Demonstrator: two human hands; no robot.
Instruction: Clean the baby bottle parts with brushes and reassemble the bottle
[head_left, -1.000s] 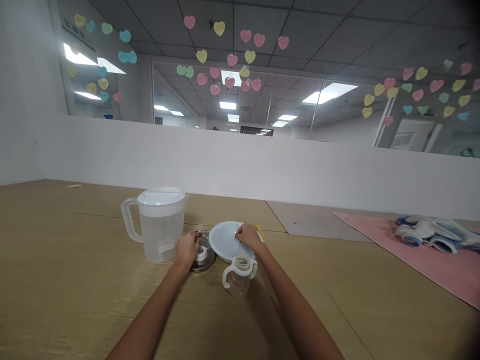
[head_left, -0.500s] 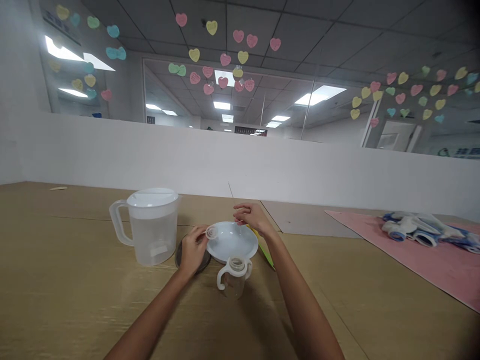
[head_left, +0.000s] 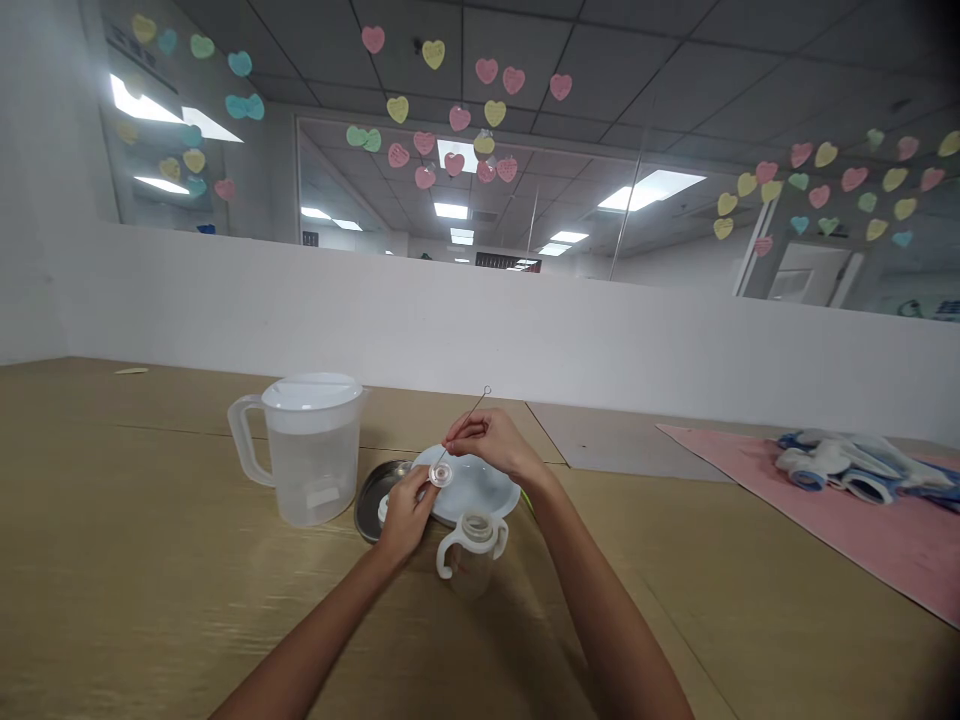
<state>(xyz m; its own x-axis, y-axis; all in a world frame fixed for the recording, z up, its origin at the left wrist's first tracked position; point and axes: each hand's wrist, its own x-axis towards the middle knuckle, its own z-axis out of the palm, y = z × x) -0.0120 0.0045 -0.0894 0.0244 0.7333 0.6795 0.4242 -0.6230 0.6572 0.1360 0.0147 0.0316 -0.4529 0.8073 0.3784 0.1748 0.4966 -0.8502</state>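
Nearest, at 6 o'clock from the white bowl (head_left: 491, 490): clear bottle (head_left: 469, 572) with white handles (head_left: 444, 560), upright on the tabletop (head_left: 225, 620). Metal dish (head_left: 368, 508) at 9. My left hand (head_left: 406, 514) grips a small clear round piece (head_left: 441, 474) over the bowl's 9 o'clock edge. My right hand (head_left: 489, 440) pinches a thin looped wire (head_left: 481, 399), lower end at that piece. Lidded pitcher (head_left: 315, 460), between 9 and 10. Crumpled white-and-blue bundle (head_left: 847, 468) at 3, on pink mat (head_left: 900, 548).

"From where is the scene viewed?"
"From the wearer's head, forward over the table (head_left: 750, 560); the left hand (head_left: 407, 512) and right hand (head_left: 493, 440) are seen close by, the wall (head_left: 420, 330) farther off."
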